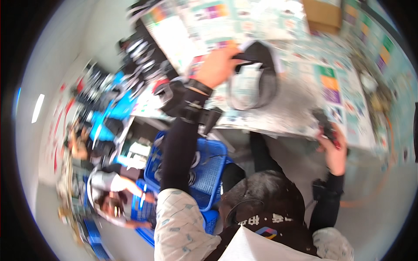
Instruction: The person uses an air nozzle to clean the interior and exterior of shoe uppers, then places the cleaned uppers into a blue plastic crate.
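Headphones, grey with white band, lifted just above paper-covered table, near its front edge. Left hand closed around the band at the left side of the headphones, wrist strapped with black device. Right hand at the table's front edge, well right of the headphones, fingers curled about a small dark object, blurred beyond telling. Blue crate below the table edge. Cardboard box at the table's far side.
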A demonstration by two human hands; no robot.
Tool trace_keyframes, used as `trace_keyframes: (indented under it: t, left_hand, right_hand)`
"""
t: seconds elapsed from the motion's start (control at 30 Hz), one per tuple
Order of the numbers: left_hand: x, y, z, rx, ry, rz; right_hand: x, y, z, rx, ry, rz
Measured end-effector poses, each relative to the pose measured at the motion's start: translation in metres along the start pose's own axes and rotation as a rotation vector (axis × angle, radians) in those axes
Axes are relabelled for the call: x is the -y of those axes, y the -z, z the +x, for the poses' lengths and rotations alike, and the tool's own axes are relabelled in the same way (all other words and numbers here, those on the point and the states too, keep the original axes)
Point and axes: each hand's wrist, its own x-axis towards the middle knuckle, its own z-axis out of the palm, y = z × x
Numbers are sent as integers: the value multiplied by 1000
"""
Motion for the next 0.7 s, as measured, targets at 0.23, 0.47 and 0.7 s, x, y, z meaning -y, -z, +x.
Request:
trace_keyframes:
  t: [0.23,0.47,0.7]
  left_hand:
    - [-44,69,-171,-141,489,-242]
    - [-58,-7,-391,-522,1209,-1165]
    - [123,111,-445,-871,791,-947]
  right_hand:
    - [9,28,124,-231,579,-1015]
    - [44,-62,51,-45,641,-730]
    - [50,-114,-8,419,528,-573]
